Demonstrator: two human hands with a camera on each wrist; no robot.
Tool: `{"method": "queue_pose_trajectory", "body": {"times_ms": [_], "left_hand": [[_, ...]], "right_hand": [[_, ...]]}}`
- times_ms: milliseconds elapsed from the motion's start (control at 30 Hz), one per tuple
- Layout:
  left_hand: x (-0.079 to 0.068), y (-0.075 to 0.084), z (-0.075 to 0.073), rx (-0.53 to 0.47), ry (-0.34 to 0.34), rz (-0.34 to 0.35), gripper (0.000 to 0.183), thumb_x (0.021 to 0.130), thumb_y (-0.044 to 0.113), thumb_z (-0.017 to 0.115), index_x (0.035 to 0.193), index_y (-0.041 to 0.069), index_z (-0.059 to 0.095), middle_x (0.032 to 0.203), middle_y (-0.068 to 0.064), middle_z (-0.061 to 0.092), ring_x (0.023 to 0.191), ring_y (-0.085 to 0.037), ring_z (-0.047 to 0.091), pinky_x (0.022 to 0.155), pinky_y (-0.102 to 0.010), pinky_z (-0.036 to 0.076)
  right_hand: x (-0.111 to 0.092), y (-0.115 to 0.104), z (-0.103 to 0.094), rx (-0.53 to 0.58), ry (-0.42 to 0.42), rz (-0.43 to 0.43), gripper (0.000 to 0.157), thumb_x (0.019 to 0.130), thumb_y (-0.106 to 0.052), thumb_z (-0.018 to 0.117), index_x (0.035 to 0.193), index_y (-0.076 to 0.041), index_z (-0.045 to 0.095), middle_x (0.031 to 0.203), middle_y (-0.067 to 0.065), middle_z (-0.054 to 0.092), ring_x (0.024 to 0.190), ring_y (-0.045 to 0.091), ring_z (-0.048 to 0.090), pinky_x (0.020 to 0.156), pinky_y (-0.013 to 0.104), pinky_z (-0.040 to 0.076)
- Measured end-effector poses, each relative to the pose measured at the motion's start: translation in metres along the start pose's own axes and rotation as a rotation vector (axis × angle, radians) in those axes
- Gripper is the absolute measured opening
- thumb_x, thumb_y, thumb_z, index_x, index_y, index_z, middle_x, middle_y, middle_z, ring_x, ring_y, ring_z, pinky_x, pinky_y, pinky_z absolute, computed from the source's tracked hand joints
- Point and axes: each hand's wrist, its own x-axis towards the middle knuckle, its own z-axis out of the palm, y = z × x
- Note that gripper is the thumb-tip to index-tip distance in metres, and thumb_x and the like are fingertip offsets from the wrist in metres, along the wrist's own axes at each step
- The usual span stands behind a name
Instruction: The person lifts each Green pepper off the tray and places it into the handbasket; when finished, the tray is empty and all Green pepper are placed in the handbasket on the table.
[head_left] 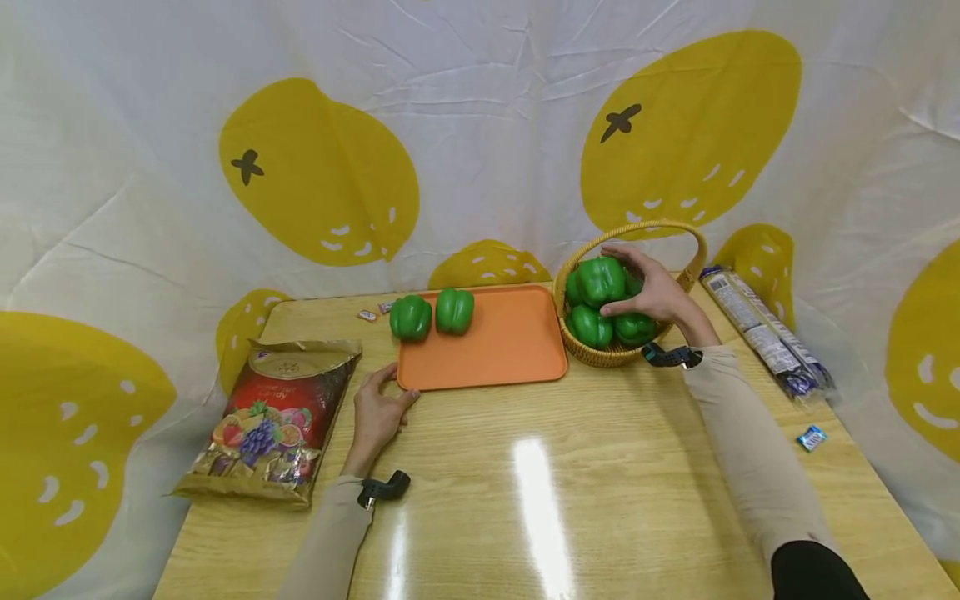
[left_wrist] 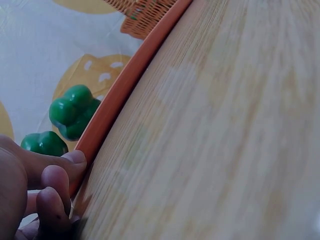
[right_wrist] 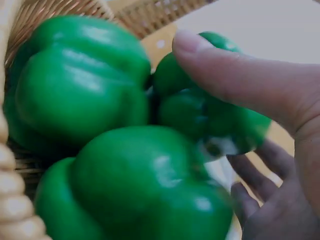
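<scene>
My left hand is at the front left corner of an orange tray. In the left wrist view its thumb presses on the tray's rim and the other fingers curl beside it. Two green bell peppers lie at the tray's left end, the outer one overlapping its edge. My right hand reaches into a wicker basket and grips a green bell pepper between thumb and fingers, on top of several others. The right wrist view shows this bell pepper beneath the thumb.
A large red and gold candy bag lies left of the tray. Small wrapped candies lie behind the tray. Right of the basket is a long plastic package, with a blue candy nearer. The basket's tall handle arches over the right hand.
</scene>
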Motion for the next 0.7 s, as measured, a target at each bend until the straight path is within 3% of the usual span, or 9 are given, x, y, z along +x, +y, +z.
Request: {"method": "queue_pose_trajectory", "body": {"times_ms": [133,233,333,400,533,700], "left_hand": [[-0.002,0.000,-0.001,0.008,-0.006,-0.013,0.062,0.082,0.011,0.081,0.138,0.004,0.055,0.118,-0.013,0.054,0.040,-0.018,0.058,0.032,-0.031,0.050],[-0.003,0.000,-0.002,0.014,-0.007,-0.016,0.062,0.082,0.011,0.081,0.138,0.004,0.055,0.117,-0.014,0.054,0.040,-0.018,0.058,0.032,-0.031,0.050],[-0.003,0.001,-0.003,0.010,-0.003,-0.011,0.063,0.082,0.010,0.082,0.138,0.003,0.055,0.117,-0.014,0.054,0.040,-0.018,0.058,0.032,-0.032,0.050],[-0.002,0.000,-0.003,0.005,-0.004,-0.010,0.063,0.082,0.010,0.082,0.138,0.003,0.055,0.117,-0.014,0.054,0.040,-0.019,0.058,0.032,-0.032,0.050],[0.001,0.000,-0.002,-0.002,-0.005,-0.013,0.063,0.082,0.010,0.081,0.139,0.003,0.054,0.118,-0.013,0.054,0.041,-0.018,0.057,0.033,-0.032,0.051],[0.002,0.001,0.002,-0.011,0.004,-0.016,0.062,0.082,0.007,0.081,0.138,0.003,0.055,0.117,-0.014,0.054,0.040,-0.017,0.057,0.032,-0.031,0.050]], "right_hand": [[-0.019,-0.024,0.001,0.062,0.031,-0.091,0.097,0.067,0.009,0.086,0.150,-0.005,0.039,0.152,0.022,0.039,0.139,0.043,0.034,0.120,0.049,0.030],[-0.030,-0.037,0.010,0.305,0.007,-0.297,0.094,0.062,0.021,0.082,0.144,0.010,0.039,0.144,0.030,0.043,0.135,0.041,0.042,0.117,0.038,0.037],[-0.030,-0.052,0.035,0.539,-0.082,-0.504,0.091,0.059,0.026,0.081,0.138,0.022,0.036,0.138,0.038,0.044,0.132,0.042,0.046,0.114,0.044,0.041],[-0.023,-0.063,0.060,0.605,-0.122,-0.579,0.092,0.060,0.021,0.083,0.138,0.023,0.034,0.137,0.039,0.044,0.132,0.044,0.045,0.114,0.051,0.039],[0.004,-0.076,0.120,0.548,-0.094,-0.563,0.097,0.061,0.013,0.088,0.142,0.015,0.036,0.142,0.035,0.041,0.136,0.043,0.040,0.116,0.057,0.034],[0.040,-0.070,0.179,0.388,-0.022,-0.346,0.098,0.065,0.005,0.089,0.149,0.002,0.037,0.151,0.021,0.039,0.141,0.039,0.035,0.119,0.053,0.031]]}}
